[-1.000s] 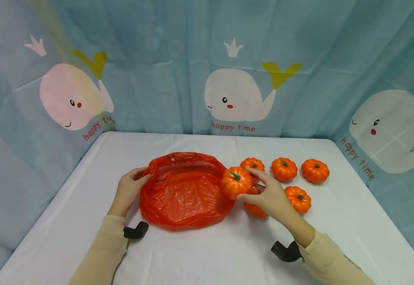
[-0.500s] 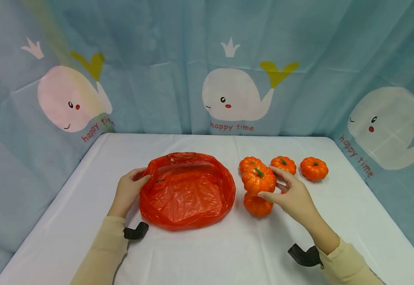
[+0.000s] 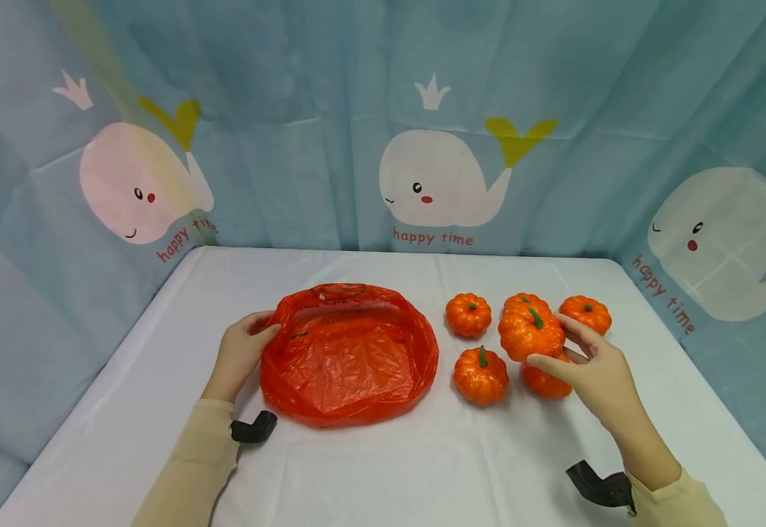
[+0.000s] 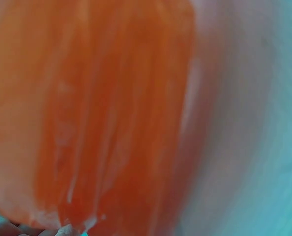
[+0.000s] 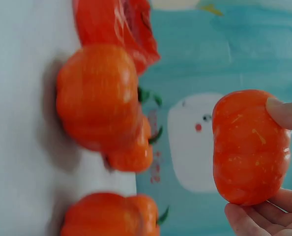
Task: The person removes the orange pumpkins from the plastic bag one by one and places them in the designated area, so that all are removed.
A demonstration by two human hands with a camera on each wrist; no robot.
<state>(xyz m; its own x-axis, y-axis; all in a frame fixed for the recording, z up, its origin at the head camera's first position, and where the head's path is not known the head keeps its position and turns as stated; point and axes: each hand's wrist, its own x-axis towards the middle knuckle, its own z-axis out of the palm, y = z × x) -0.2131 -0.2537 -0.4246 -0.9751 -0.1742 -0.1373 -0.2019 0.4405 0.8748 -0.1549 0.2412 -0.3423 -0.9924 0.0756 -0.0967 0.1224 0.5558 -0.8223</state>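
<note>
With thumb and fingers, my left hand [image 3: 241,355] pinches the left rim of a red plastic bag [image 3: 350,359], whose mouth stands open on the table. Blurred orange-red plastic of the bag [image 4: 111,113] fills most of the left wrist view. My right hand [image 3: 597,373] grips a small orange toy pumpkin [image 3: 529,335] with a green stem, raised above the table to the right of the bag. The right wrist view shows this held pumpkin [image 5: 251,147] between thumb and fingers. Behind and below it, two other pumpkins are partly hidden in the head view.
Several more pumpkins lie right of the bag, among them a back-left pumpkin [image 3: 468,315], a front-left pumpkin [image 3: 480,378] and a back-right pumpkin [image 3: 587,315]. A white cloth covers the table [image 3: 383,476]. Behind it hangs a blue whale-print curtain [image 3: 304,168].
My right hand has carried the pumpkin from the bag's right rim rightward, past the front-left pumpkin and over the right-hand ones. My left hand keeps its place on the bag.
</note>
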